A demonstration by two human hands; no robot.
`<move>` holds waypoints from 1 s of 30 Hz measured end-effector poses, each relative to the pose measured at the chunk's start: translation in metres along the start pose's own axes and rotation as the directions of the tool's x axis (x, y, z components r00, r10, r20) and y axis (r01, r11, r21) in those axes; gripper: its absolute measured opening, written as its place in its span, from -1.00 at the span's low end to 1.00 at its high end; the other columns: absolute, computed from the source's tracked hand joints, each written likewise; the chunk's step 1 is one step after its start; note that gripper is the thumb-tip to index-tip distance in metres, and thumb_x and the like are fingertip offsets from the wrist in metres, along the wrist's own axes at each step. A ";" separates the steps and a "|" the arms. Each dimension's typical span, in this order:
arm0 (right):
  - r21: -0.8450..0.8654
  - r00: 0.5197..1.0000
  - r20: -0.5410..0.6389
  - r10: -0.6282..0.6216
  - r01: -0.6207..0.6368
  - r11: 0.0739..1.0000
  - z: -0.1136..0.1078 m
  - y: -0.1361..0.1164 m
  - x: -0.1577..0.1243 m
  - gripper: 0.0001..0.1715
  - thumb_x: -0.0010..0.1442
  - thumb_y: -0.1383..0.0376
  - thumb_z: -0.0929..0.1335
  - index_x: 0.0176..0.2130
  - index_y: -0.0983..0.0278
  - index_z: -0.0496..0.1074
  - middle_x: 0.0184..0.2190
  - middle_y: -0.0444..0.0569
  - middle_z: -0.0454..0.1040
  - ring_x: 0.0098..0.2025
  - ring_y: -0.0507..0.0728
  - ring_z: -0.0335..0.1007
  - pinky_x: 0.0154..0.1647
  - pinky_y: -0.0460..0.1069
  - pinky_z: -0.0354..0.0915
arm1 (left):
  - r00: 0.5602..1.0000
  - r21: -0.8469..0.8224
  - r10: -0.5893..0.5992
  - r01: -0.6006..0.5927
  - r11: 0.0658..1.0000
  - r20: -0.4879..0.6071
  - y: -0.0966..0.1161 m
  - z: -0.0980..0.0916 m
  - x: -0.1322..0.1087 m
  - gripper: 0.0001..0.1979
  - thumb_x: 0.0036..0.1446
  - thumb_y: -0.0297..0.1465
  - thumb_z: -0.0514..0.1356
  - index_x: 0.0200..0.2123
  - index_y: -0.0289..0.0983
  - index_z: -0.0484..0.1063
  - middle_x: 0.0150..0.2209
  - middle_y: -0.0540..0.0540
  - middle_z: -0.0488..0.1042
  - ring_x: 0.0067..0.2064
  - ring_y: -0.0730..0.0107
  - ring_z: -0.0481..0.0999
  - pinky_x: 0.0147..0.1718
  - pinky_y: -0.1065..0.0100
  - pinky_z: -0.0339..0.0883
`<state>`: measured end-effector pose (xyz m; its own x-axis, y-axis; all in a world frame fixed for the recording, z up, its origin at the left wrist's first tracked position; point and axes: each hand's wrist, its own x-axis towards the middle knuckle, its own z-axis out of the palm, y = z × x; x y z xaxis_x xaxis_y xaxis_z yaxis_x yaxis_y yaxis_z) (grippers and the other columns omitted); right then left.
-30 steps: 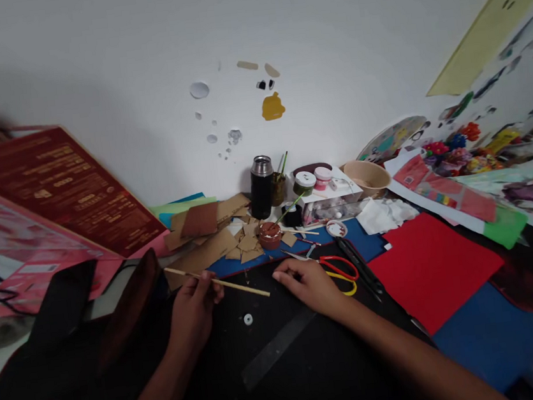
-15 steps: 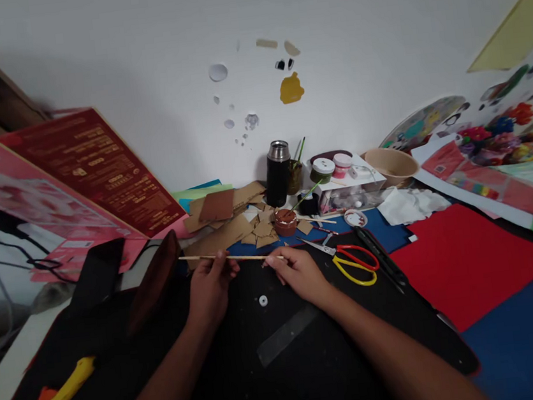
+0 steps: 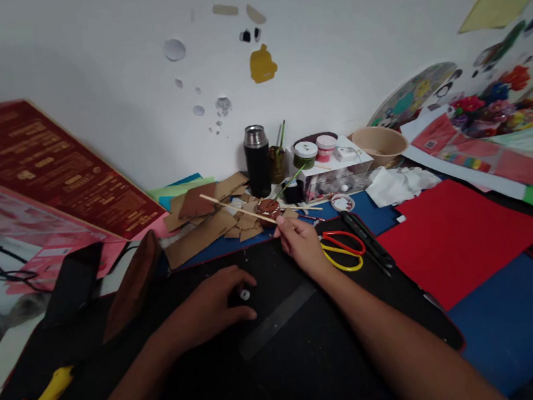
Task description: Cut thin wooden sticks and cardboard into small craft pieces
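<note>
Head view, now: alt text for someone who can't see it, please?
A person's right hand holds a thin wooden stick; the open left hand is near a small white ring on a black mat. Cardboard scraps and red-and-yellow scissors lie nearby.

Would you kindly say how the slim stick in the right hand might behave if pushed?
Held near one end by the right hand, the stick looks straight, so probably stiff. Its slimness suggests it is light and might snap.

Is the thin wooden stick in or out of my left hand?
Out: your right hand holds the wooden stick near one end; your left hand is apart from it, thumb and forefinger spread.
</note>
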<state>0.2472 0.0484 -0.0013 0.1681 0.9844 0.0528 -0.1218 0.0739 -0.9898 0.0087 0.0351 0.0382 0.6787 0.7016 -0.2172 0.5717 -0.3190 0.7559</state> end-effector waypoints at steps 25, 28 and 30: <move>-0.145 0.995 0.092 -0.038 0.051 0.988 0.000 0.002 -0.001 -0.34 0.28 -0.24 0.31 -0.44 0.26 0.45 -0.72 -0.23 0.22 -0.65 0.00 0.10 -0.59 -0.08 0.00 | 0.818 0.215 0.039 0.105 0.971 -0.575 -0.072 -0.038 0.044 -0.70 0.12 -0.19 0.26 -0.15 -0.21 0.60 -0.30 -0.11 0.58 -0.25 0.13 0.51 -0.16 0.20 0.33; -0.140 0.994 0.099 -0.036 0.050 0.989 0.001 -0.002 -0.003 -0.33 0.28 -0.25 0.30 -0.45 0.25 0.44 -0.72 -0.23 0.21 -0.65 0.00 0.09 -0.59 -0.08 0.00 | 0.784 0.084 -0.015 0.085 0.993 -0.621 -0.063 -0.035 0.037 -0.59 0.11 -0.12 0.31 -0.06 -0.24 0.60 -0.34 -0.09 0.56 -0.28 0.16 0.50 -0.21 0.22 0.31; -0.125 0.993 0.116 -0.020 0.034 0.992 0.002 -0.005 -0.006 -0.33 0.29 -0.25 0.29 -0.44 0.25 0.43 -0.73 -0.24 0.21 -0.66 0.00 0.08 -0.61 -0.09 -0.01 | 0.773 -0.102 -0.090 0.033 0.994 -0.628 -0.052 -0.033 0.033 -0.55 0.06 -0.07 0.37 -0.07 -0.24 0.62 -0.31 -0.09 0.59 -0.25 0.17 0.51 -0.20 0.24 0.30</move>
<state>0.2452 0.0426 0.0035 0.0558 0.9946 0.0874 0.0077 0.0871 -0.9962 -0.0137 0.0959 0.0117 0.1842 0.9711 0.1518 0.5439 -0.2294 0.8072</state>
